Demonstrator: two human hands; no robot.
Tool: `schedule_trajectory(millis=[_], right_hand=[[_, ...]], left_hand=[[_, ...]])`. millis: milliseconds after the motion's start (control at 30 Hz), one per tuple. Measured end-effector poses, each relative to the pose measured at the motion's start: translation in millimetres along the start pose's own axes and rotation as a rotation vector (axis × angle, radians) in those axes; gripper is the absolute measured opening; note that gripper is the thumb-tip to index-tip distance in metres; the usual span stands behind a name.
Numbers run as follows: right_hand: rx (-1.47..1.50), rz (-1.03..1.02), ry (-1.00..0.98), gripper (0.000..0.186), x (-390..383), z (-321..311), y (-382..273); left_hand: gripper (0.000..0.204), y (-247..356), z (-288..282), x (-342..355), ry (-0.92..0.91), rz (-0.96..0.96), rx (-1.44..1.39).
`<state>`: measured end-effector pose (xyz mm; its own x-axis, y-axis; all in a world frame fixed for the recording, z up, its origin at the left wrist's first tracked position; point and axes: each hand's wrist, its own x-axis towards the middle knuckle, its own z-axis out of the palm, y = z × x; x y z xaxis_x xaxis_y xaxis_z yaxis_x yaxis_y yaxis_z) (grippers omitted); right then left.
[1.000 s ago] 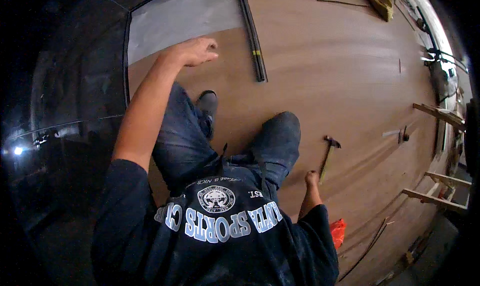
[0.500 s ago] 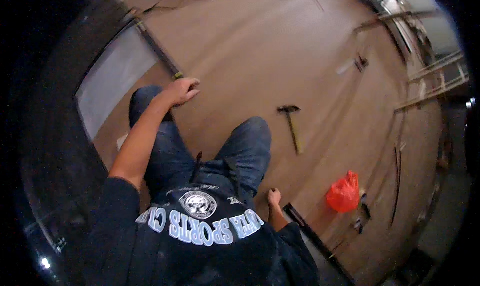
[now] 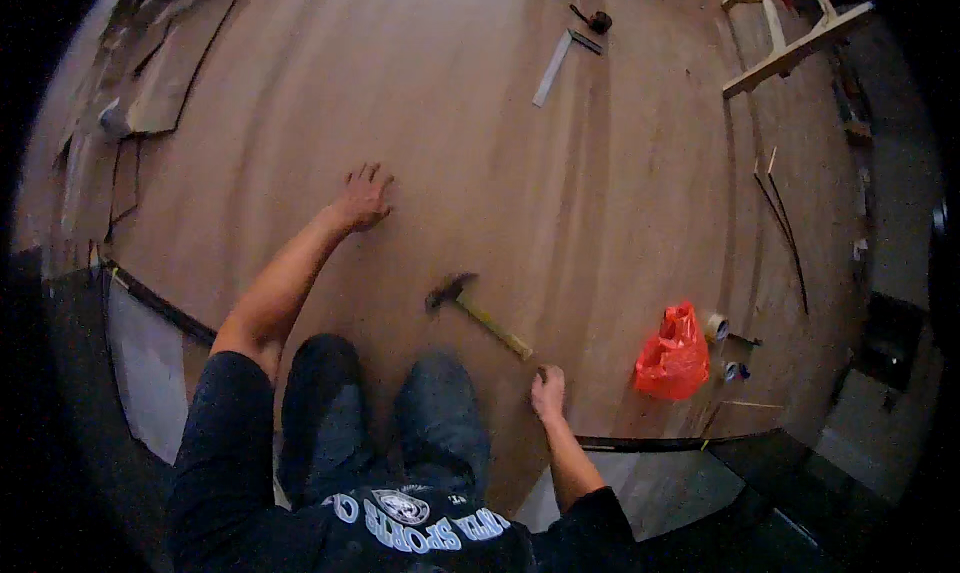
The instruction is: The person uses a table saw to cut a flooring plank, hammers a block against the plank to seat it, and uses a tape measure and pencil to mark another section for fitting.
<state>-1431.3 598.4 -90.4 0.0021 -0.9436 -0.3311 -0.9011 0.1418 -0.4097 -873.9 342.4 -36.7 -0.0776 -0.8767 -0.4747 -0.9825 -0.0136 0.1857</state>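
Note:
My left hand [image 3: 365, 198] is open, fingers spread over the brown wood-board surface [image 3: 440, 133], seemingly resting on it. My right hand [image 3: 548, 391] is closed with curled fingers just off the handle end of a hammer [image 3: 485, 323]; I cannot make out whether anything is inside it. The hammer has a dark head and a yellowish handle and lies between my hands, above my knees. A red plastic bag [image 3: 672, 353] sits to the right of my right hand, beside a tape roll [image 3: 716, 328].
A metal square [image 3: 553, 63] and a dark object [image 3: 598, 23] lie farther up. A wooden frame [image 3: 805, 53] stands top right, with thin rods [image 3: 785, 223] below it. Boards [image 3: 180, 68] lie at upper left. Dark-edged white panels [image 3: 145, 353] border the lower left and right.
My view and body have turned right, toward the hammer and bag. My left hand has gone from loosely curled to spread over the board. My right hand stays curled low on the right.

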Motion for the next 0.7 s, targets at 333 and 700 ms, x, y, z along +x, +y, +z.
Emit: schedule_trajectory(millis=[333,700], right_hand=[[-0.369,-0.02,0.083,0.053,419.0,-71.5,-81.9],[-0.666,-0.536,0.568,0.067,903.6,-180.7,-326.7]], left_hand=[[0.066,-3.7,15.2,249.0,0.565,-0.296,-0.038],[0.074,-12.3,7.8,257.5,0.303,-0.383,-0.105]])
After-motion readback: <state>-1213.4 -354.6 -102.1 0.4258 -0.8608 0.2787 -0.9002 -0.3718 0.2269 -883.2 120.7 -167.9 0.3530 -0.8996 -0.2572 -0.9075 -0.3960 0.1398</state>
